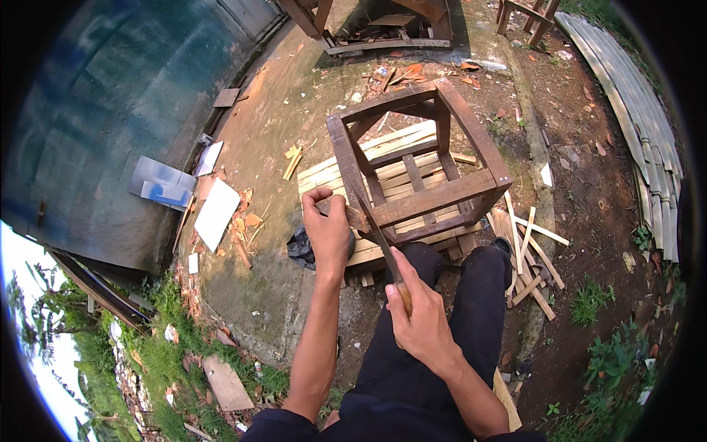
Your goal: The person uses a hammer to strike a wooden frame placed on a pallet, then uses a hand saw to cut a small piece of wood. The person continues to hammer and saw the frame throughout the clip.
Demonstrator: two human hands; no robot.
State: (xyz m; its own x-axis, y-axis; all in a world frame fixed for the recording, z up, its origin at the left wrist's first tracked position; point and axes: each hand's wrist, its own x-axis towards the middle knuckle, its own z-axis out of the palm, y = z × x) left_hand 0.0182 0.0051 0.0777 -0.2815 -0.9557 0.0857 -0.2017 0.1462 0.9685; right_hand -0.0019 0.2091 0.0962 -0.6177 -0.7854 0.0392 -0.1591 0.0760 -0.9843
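My right hand (426,324) is wrapped round the wooden handle of a long knife (387,258). The dark blade points up and away, lying beside the near left corner of a brown wooden stool frame (434,205). My left hand (328,232) has its fingers curled round a short brown piece of wood (358,219), whose end shows between the hand and the blade. How far the piece runs under the fingers is hidden. The frame, with no seat on it, stands in front of my knees on a platform of pale wooden slats (398,140).
A black plastic bag (300,249) lies left of the slats. Loose wood strips (526,258) are piled at the right. Beyond stands a larger wooden frame (390,46). A white board (217,214) lies near the blue-green wall (110,125); corrugated sheets (633,125) are stacked far right.
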